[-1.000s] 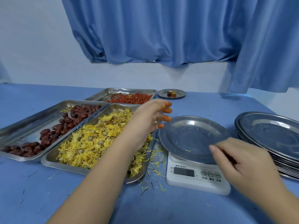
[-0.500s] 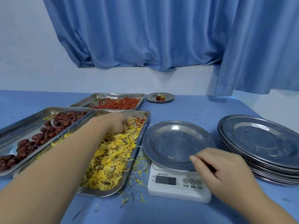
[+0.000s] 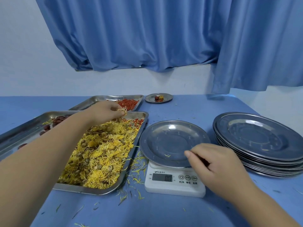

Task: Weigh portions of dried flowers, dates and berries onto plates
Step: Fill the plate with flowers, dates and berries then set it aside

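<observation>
My left hand (image 3: 105,111) hovers over the far end of the steel tray (image 3: 144,117) of yellow dried flowers (image 3: 101,149), pinching a small tuft of flowers just above the heap. A steel plate (image 3: 164,138) rests on the white scale (image 3: 173,185), which reads 0.0; only a stray petal lies in the plate. My right hand (image 3: 214,163) rests at the plate's near right rim with curled fingers; what they hold is hidden. Dates (image 3: 55,122) fill the left tray, red berries (image 3: 129,103) the far tray.
A stack of steel plates (image 3: 259,141) stands at the right. A small plate (image 3: 167,96) with a date, berries and flowers sits at the back. Loose petals (image 3: 137,176) litter the blue tablecloth between tray and scale. Blue curtains hang behind.
My left hand dug into the flowers and now lifts a pinched tuft at the tray's far end. My right hand stayed at the plate's rim. The camera view shifted slightly.
</observation>
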Demonstrator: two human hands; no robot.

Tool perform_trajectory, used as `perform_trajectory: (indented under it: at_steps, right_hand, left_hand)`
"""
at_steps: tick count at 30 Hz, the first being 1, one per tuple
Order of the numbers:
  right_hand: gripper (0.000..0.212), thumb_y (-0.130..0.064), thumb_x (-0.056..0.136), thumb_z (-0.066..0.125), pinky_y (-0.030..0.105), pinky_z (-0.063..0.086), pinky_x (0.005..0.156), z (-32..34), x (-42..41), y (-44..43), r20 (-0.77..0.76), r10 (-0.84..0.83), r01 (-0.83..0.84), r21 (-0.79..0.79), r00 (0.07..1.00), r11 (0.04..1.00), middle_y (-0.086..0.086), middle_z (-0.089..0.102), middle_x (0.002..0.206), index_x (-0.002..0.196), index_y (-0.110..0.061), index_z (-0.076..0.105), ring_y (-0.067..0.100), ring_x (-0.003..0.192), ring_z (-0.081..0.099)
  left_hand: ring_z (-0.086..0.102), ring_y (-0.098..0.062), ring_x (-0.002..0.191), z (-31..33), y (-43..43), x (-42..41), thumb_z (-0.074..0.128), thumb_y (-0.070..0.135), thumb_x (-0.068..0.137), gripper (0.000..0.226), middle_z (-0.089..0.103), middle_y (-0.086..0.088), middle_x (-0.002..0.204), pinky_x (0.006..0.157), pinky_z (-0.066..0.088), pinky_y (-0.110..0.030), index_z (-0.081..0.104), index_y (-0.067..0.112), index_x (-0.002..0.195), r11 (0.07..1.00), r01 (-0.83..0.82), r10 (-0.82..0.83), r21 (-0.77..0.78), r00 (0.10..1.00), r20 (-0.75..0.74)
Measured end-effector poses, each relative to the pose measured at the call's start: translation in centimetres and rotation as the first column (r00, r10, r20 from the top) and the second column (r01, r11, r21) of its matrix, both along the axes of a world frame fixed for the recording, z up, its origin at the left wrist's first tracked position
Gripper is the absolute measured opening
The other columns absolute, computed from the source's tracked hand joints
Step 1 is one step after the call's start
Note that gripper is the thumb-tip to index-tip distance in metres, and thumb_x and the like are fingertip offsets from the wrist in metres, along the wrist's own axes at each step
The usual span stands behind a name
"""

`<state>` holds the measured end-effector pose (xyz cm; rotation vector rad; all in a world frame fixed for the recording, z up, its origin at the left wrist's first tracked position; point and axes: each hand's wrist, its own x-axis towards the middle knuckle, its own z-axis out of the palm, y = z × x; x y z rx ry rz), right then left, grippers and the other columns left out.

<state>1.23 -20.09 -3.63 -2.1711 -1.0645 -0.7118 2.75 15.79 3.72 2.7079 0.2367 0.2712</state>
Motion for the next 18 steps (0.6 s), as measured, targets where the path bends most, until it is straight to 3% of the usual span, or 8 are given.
perform_trajectory:
  at_steps: [4,9,11,18]
  right_hand:
    - [0.037,-0.032,0.089,0.051,0.036,0.042,0.049,0.2,0.0,-0.2,-0.034,-0.025,0.026,0.028,0.999,0.999,-0.004,0.042,0.05,0.057,-0.015,0.047,0.016,0.049,0.042]
    - [0.04,-0.024,0.091,0.059,0.038,0.039,0.049,0.2,0.5,-0.6,-0.054,-0.044,0.047,0.047,0.998,0.998,-0.002,0.039,0.049,0.056,-0.012,0.042,0.017,0.05,0.04]
    - [0.04,-0.024,0.09,0.06,0.038,0.039,0.05,0.2,0.6,-0.7,-0.059,-0.048,0.051,0.05,0.997,0.997,-0.002,0.039,0.049,0.056,-0.012,0.042,0.017,0.05,0.04]
    - [0.039,-0.027,0.091,0.057,0.039,0.041,0.051,0.1,0.6,-0.6,-0.093,-0.025,0.029,0.041,0.995,0.999,-0.002,0.041,0.05,0.057,-0.011,0.045,0.018,0.051,0.042]
  left_hand:
    - [0.066,-0.008,0.084,0.8,-3.7,-0.6,0.054,0.048,0.094,0.02,0.071,0.012,0.088,0.074,0.048,-0.028,0.069,0.036,0.096,0.989,0.111,-0.112,-0.097,0.994,-0.005]
    - [0.065,-0.001,0.08,0.8,-7.8,0.9,0.06,0.037,0.092,0.018,0.066,0.013,0.098,0.062,0.053,-0.017,0.066,0.031,0.108,0.971,0.195,-0.202,-0.136,0.979,-0.037]
    - [0.066,0.0,0.074,0.6,-8.3,1.4,0.061,0.031,0.092,0.017,0.066,0.009,0.095,0.058,0.053,-0.016,0.065,0.028,0.108,0.974,0.182,-0.19,-0.136,0.981,-0.049]
    - [0.065,-0.018,0.084,0.8,-4.7,1.1,0.058,0.021,0.092,0.018,0.066,-0.005,0.097,0.062,0.054,-0.024,0.063,0.026,0.109,0.98,0.007,-0.012,-0.201,1.0,-0.023]
